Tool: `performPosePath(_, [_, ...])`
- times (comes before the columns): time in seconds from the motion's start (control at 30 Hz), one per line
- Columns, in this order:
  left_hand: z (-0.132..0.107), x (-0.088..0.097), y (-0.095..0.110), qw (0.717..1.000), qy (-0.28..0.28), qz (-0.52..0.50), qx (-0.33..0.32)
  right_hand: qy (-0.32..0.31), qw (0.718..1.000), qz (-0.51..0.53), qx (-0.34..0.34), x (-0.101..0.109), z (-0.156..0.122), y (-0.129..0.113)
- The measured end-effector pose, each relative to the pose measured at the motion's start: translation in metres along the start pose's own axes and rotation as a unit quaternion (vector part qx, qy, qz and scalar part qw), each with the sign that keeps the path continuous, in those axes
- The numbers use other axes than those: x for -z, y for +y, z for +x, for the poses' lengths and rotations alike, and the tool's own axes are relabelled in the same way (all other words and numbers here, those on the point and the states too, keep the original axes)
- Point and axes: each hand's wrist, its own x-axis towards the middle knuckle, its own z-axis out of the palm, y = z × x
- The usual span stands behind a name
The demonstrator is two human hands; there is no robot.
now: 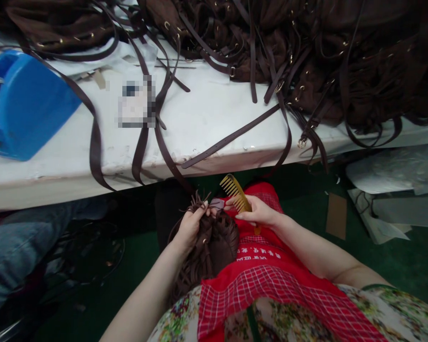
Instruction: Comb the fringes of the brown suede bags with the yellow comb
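Note:
A dark brown fringed bag (212, 242) rests on my lap against a red apron. My left hand (191, 225) is closed on the bag's upper edge, with thin fringe strands sticking up past the fingers. In my right hand (258, 211) is a yellow-brown comb (235, 192), its teeth pointing up and to the left. The comb stands just right of the bag, apart from the fringe. A small greyish tag (217, 204) shows between the two hands; I cannot tell which fingers touch it.
Above my lap runs a white table (214, 114). Brown bags (317, 61) with straps and metal rings are heaped along its back and right. A blue holder (28, 104) stands at the left. Straps (96, 142) hang over the front edge. Another person's denim-clad leg (17, 251) is at left.

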Motion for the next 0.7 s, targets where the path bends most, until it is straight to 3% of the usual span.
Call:
performPosePath(0.13, [-0.002,0.002,0.002,1.000,-0.014,-0.021,-0.003,-0.063,0.996,0.053,0.038,-0.005,0.011,0.001])
performPosePath(0.23, [-0.002,0.003,0.002,1.000,-0.011,-0.002,-0.016,-0.137,0.990,0.038,-0.008,-0.001,0.020,0.005])
performPosePath(0.33, [-0.001,0.005,0.002,0.997,0.040,0.054,-0.045,-0.208,0.977,0.005,-0.046,0.006,0.019,0.004])
performPosePath(0.43, [0.004,0.011,0.001,0.975,0.106,0.181,-0.078,-0.269,0.960,-0.032,-0.069,0.009,0.008,-0.003])
performPosePath(0.53, [0.009,0.019,0.000,0.912,0.108,0.385,-0.090,-0.259,0.955,-0.127,-0.061,0.008,-0.007,-0.008])
performPosePath(0.6, [0.011,0.021,0.002,0.840,0.119,0.515,-0.122,-0.209,0.951,-0.228,-0.022,0.007,-0.014,-0.010])
performPosePath(0.7, [0.009,0.016,0.013,0.721,0.140,0.632,-0.246,-0.151,0.930,-0.329,0.068,0.005,-0.018,-0.016])
